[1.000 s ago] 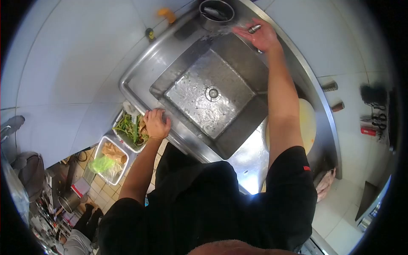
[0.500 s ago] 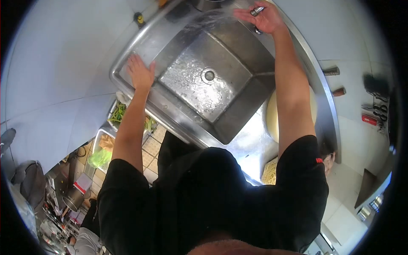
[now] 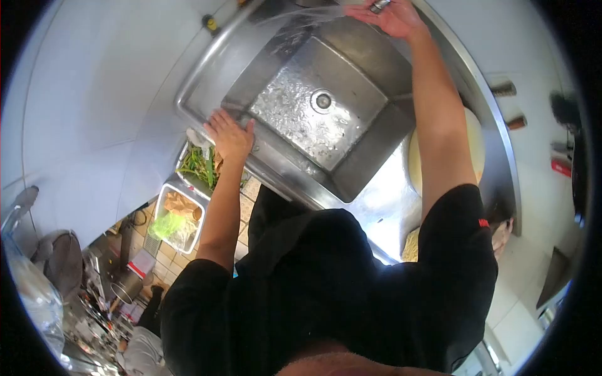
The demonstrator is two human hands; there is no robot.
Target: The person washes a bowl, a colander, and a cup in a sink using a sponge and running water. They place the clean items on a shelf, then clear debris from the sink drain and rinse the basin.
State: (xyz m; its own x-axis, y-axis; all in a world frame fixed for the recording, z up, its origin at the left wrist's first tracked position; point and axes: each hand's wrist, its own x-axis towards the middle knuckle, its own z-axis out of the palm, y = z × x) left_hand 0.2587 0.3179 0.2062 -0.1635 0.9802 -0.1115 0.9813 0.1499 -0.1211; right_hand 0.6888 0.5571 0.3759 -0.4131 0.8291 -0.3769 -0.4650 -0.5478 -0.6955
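A stainless steel sink is in front of me, with a wet floor and a round drain. My left hand rests palm down on the near left of its rim, fingers extended. Up at the far right, partly cut off by the top edge, my right hand is held at a metal tap spout, fingers stretched out to the left. Water sprays leftward from that hand across the far side of the basin. Neither hand appears to grip anything.
A white bin with a green bag and a container of green vegetable scraps stand below left. A large pale round board or bowl is right of the sink. Another person in grey is at lower left.
My left hand has slid toward me along the rim, from the left side to the near left corner. My right hand stays at the spout with water spraying. The view has shifted slightly.
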